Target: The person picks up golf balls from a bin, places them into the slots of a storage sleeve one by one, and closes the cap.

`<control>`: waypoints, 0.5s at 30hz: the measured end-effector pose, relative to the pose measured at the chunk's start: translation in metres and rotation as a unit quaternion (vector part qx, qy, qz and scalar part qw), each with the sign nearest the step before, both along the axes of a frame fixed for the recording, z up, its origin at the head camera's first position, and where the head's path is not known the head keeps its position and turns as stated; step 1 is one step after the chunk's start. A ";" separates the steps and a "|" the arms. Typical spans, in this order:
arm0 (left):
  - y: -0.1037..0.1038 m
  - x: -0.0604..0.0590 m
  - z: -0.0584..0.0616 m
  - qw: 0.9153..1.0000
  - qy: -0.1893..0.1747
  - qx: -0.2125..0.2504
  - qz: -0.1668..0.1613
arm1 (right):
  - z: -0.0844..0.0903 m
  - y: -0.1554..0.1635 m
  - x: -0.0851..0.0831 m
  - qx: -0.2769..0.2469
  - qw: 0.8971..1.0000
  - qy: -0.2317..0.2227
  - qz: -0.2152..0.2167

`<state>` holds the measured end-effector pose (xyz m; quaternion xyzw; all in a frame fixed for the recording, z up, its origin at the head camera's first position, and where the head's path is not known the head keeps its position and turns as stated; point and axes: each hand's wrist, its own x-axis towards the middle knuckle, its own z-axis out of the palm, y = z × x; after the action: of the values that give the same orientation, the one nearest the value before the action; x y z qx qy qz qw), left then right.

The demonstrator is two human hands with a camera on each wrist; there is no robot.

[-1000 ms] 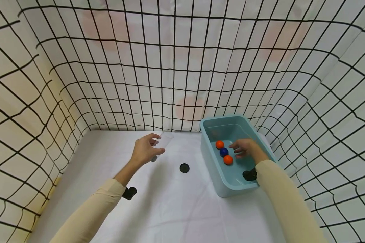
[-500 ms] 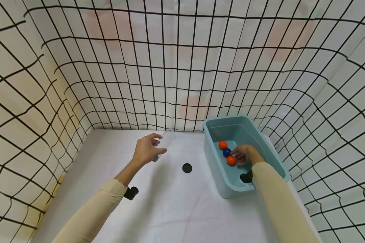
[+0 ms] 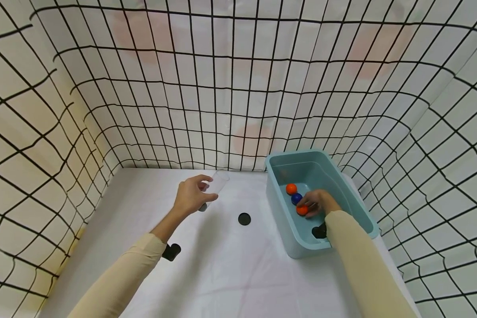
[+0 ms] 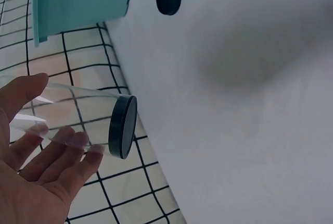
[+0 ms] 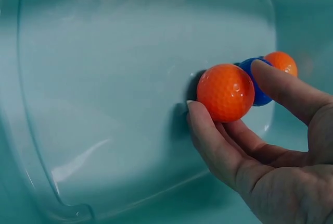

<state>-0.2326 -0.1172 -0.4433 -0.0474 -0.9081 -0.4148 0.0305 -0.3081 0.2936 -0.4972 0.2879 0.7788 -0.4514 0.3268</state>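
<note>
Within the parted right grip (image 5: 285,174) lies an orange ball (image 5: 225,92); the left grip (image 3: 189,195) clamps a clear tube (image 4: 93,113).

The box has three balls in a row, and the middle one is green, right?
Not quite: the middle ball is blue, not green, as the head view shows. The box does have three balls in a row.

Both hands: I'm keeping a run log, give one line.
left hand: holds clear tube | right hand: at nearer orange ball | blue ball: in bin
</note>
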 end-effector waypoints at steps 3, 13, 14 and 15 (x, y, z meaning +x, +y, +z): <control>-0.001 0.001 -0.001 1.000 0.000 -0.003 0.003 | -0.003 -0.001 -0.003 0.004 1.000 -0.005 0.000; -0.002 0.002 -0.001 1.000 0.003 -0.009 0.002 | -0.004 0.001 -0.005 0.000 1.000 -0.015 0.015; -0.002 0.002 -0.001 1.000 0.003 -0.010 0.003 | -0.005 0.002 -0.005 -0.002 1.000 -0.012 0.018; -0.002 0.002 -0.002 1.000 0.002 -0.010 0.003 | -0.005 0.002 -0.004 -0.003 1.000 -0.011 0.017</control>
<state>-0.2308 -0.1192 -0.4449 -0.0458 -0.9122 -0.4058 0.0334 -0.3123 0.2957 -0.5022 0.2788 0.7784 -0.4453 0.3436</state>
